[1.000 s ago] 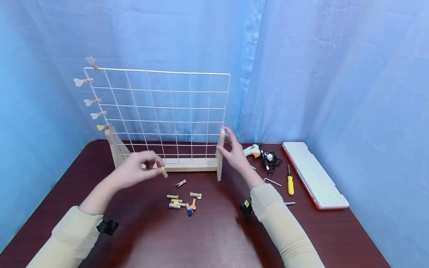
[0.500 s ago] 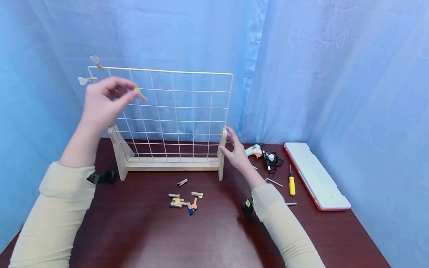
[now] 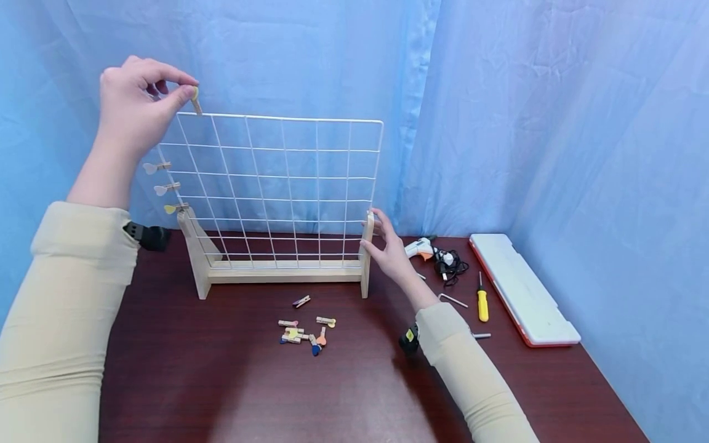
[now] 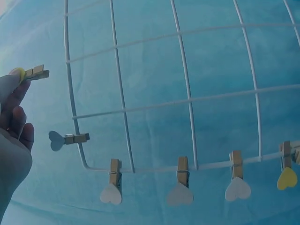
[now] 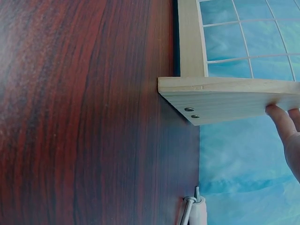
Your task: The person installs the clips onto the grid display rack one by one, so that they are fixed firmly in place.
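My left hand (image 3: 135,104) pinches a small wooden clothespin with a yellow heart (image 3: 196,100) just above the top wire of a white grid panel (image 3: 285,148). A gap separates this clothespin from the wire in the left wrist view. On the top wire there, a clothespin with a pale heart (image 4: 68,138) is clipped on. Several more line the grid's side edge, including one with a yellow heart (image 4: 287,176). At the grid's right foot, my right hand (image 3: 394,253) holds the wooden upright (image 5: 229,101), thumb and fingers about its edge.
Loose heart clothespins (image 3: 292,333) lie on the dark table (image 3: 266,394) before the stand, one with a purple tint (image 3: 301,301) apart. At right are a glue gun (image 3: 419,247), black cable (image 3: 454,266), hex key (image 3: 453,300), yellow screwdriver (image 3: 483,306) and white case (image 3: 520,289).
My left hand has lifted the yellow-heart clothespin from near the table up and leftward to the grid's top wire. The right hand has stayed at the upright.
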Available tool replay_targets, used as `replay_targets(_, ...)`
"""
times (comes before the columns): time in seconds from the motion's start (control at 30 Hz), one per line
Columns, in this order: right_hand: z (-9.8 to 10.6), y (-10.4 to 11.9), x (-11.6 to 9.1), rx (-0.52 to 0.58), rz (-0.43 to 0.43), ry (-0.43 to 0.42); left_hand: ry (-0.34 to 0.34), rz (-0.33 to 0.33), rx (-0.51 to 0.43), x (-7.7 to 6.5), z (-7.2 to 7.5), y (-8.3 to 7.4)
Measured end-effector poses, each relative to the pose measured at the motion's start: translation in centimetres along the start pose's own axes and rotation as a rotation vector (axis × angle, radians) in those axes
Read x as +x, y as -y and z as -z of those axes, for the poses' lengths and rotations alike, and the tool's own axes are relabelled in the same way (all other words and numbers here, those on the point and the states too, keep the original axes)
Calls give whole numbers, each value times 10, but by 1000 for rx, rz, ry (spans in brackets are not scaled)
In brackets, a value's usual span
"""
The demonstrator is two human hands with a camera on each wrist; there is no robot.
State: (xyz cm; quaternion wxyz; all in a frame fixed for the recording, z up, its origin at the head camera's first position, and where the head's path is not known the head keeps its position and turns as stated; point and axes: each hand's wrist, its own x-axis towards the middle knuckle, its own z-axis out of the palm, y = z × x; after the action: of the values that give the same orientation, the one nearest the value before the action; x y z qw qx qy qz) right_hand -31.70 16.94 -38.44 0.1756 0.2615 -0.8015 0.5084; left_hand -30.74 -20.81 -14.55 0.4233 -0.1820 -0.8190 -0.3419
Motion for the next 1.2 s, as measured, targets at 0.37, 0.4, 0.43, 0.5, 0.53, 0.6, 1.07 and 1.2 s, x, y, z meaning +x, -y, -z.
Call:
replay_targets(0.37,-4,-25,1,-42,-43,-2,73,74,126,8,-6,16)
replay_targets(0.4,-4,-25,1,-44,-47,-3,80,73,137,8,-7,17)
replay_targets(0.43,-4,-25,1,-41,-48,-4,81,67,143,8,-7,18)
replay_targets(0.5,-4,-25,1,-37,-45,-4,80,63,140,7,-9,20)
replay_targets(0.53,-4,-25,1,-34,-42,-3,80,65,135,7,-10,22)
replay_targets(0.6,-5,-26,1,-27,-40,-4,81,63,127,6,-10,24)
replay_targets(1.07,-4,-25,2,-30,-35,-16,-111,-156,11,-19,-13,9)
replay_targets(1.2,-4,-25,2,-31,-32,-16,-92,-260,-48,-45,-29,5)
